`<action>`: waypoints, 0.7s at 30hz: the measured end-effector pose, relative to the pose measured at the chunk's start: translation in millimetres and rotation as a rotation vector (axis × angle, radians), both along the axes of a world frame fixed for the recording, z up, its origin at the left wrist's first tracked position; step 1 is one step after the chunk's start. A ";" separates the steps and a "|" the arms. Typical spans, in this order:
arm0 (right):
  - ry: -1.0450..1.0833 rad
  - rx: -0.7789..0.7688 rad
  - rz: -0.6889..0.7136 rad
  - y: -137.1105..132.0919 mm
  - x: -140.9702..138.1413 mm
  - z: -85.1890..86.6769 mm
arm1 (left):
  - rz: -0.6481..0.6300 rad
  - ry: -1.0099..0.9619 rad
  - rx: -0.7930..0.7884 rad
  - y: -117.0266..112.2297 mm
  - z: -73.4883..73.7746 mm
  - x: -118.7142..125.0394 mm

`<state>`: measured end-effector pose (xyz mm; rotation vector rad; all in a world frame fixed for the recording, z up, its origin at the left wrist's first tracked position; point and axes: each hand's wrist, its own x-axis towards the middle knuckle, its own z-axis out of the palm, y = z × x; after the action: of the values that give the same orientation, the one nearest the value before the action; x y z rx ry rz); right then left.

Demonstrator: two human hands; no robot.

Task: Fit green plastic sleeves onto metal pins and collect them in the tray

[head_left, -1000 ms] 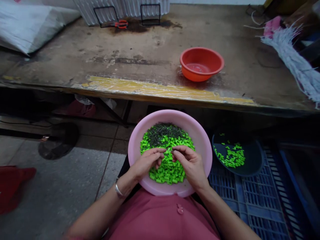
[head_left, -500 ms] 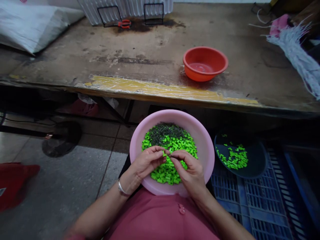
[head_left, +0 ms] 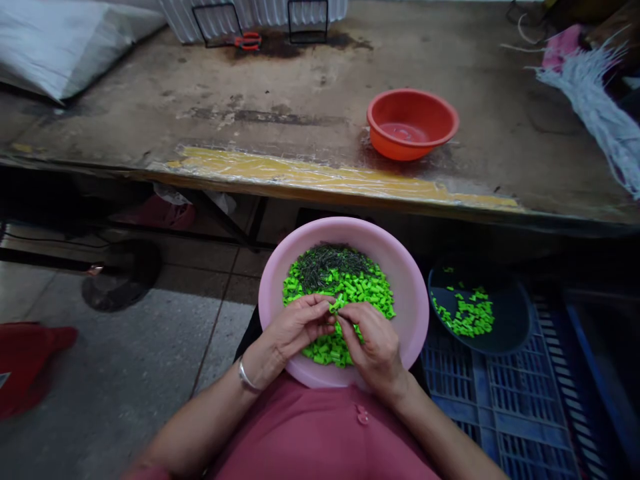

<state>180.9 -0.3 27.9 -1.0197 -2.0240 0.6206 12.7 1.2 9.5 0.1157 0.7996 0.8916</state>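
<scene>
A pink basin (head_left: 270,293) rests at my lap, holding many small bright green plastic pieces (head_left: 367,290). On top of them, toward the far side, lies a pile of thin dark metal pins (head_left: 325,265). Over the basin, my left hand (head_left: 299,327) pinches a green plastic piece (head_left: 338,302) between thumb and fingers; a silver bangle is on that wrist. My right hand (head_left: 373,340) meets it fingertip to fingertip, closed in a pinch. What the right fingertips hold is too small to make out.
Ahead is a worn workbench (head_left: 300,87) with a red bowl (head_left: 413,123), orange-handled pliers (head_left: 247,41) and a white sack (head_left: 75,50). A dark bowl of green pieces (head_left: 465,313) sits on a blue crate (head_left: 525,400) at right. A red object (head_left: 30,367) lies left.
My right hand has shifted slightly left and its fingers have closed in on the green piece. The left hand stays nearly in place. The view has tipped slightly.
</scene>
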 end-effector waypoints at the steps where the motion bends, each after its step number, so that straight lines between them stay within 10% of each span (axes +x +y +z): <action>1: -0.011 0.006 0.005 -0.1 0.1 -0.3 | -0.008 0.005 0.007 -0.5 -1.2 0.5; 21: 0.058 -0.223 -0.006 0.9 14.1 5.2 | -0.012 0.134 0.076 -3.7 0.8 17.4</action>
<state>195.0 0.6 33.2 -1.1223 -1.9316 0.8780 30.1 -2.6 10.3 0.2489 0.8887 0.9096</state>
